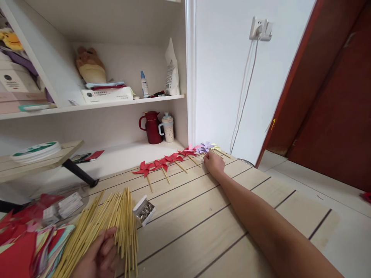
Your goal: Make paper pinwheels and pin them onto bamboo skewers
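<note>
Pinwheels in a row on slatted table, right hand at the far end

Paper blades are lying along the back of the table, red pinwheels toward the left, then a pink one, a purple pinwheel and a yellow one crowding at the right. I am holding my right hand at the purple pinwheel; its fingers are curling close together, though I cannot tell whether they are pinching a stick. My left hand is lying at a fanned bundle of loose sticks, fingers bent inward; whether they are gripping any is not showing. An uncovered box of metal pins is sitting just right of the bundle, and coloured paper is lying to its left. As I judge it, I am arranging a finished pinwheel in the row. The next move, I am thinking, is calling for a gentle release by the right fingertips, so that neighbouring blades are not getting bent, and for the left hand to be separating a single stick cleanly from the pile
</note>
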A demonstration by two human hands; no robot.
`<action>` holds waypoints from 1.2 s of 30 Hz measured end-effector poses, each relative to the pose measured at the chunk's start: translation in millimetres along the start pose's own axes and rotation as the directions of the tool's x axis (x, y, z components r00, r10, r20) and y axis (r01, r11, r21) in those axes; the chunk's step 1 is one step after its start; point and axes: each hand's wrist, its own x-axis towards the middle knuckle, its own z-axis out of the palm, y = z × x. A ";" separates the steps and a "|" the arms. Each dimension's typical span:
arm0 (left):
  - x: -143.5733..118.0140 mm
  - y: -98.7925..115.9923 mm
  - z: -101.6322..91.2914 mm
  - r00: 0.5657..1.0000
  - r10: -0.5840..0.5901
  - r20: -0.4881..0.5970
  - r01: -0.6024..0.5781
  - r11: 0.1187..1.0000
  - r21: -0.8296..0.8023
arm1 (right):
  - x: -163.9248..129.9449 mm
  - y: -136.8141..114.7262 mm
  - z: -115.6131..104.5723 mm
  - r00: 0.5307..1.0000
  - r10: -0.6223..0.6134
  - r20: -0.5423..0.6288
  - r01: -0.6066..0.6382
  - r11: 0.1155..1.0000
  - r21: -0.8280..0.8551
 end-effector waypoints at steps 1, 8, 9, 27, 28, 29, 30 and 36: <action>-0.1 0.1 0.1 1.000 -0.001 0.004 0.001 1.000 0.000 | -0.1 -0.3 -0.3 1.000 0.000 0.003 0.000 1.000 -0.001; 1.4 -0.5 -4.1 1.000 0.012 0.014 -0.011 1.000 -0.002 | 0.3 -2.2 -1.6 1.000 0.012 0.015 -0.012 1.000 0.002; 1.9 -0.6 -4.6 1.000 0.009 0.022 -0.009 1.000 -0.001 | 0.4 -2.3 -1.8 1.000 0.014 0.016 -0.014 1.000 0.004; 4.0 -0.3 -3.9 1.000 0.002 0.015 -0.002 1.000 0.015 | 2.1 0.7 0.4 1.000 0.016 0.002 -0.017 0.999 0.043; 4.5 -0.4 -4.2 1.000 0.000 0.014 0.000 1.000 0.012 | 2.4 1.1 0.8 1.000 0.016 0.001 -0.017 0.999 0.048; 5.1 -0.6 -4.7 1.000 0.002 0.014 -0.002 1.000 0.009 | 2.6 1.4 1.1 1.000 0.016 0.000 -0.016 0.998 0.054; 6.0 -0.9 -5.5 1.000 0.005 0.017 -0.005 1.000 0.008 | 2.8 1.6 1.4 1.000 0.016 -0.003 -0.016 0.998 0.061; 11.3 -3.8 -12.1 0.998 0.049 0.046 -0.050 0.998 0.026 | 1.8 4.1 1.4 0.998 0.039 -0.056 -0.032 0.993 0.116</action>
